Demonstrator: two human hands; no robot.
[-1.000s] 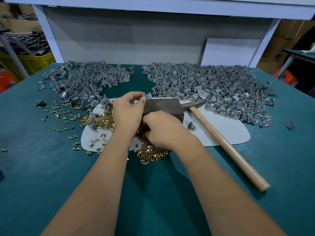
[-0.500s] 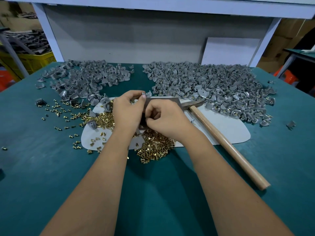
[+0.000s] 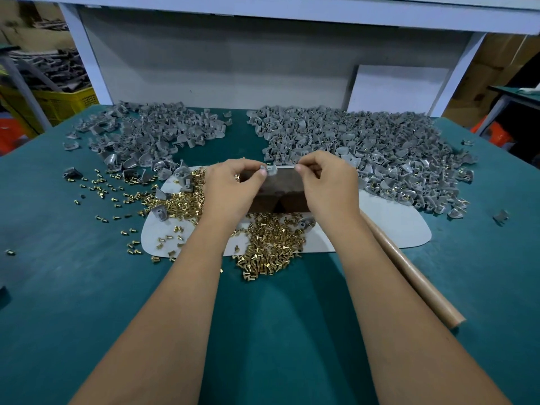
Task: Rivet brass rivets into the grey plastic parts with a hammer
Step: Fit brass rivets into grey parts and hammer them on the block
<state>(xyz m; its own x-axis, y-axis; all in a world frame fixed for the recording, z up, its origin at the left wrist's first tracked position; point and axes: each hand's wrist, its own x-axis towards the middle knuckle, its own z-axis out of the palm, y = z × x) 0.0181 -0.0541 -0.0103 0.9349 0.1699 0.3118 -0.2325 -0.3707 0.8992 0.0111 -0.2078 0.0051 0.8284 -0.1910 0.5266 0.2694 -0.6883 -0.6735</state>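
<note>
A yellow crate [image 3: 58, 103] stands beyond the green table [image 3: 277, 331]; a white board [image 3: 394, 89] leans against the back panel [image 3: 219, 62].

I can read no text, label, brand, number or sign anywhere in my view.
</note>
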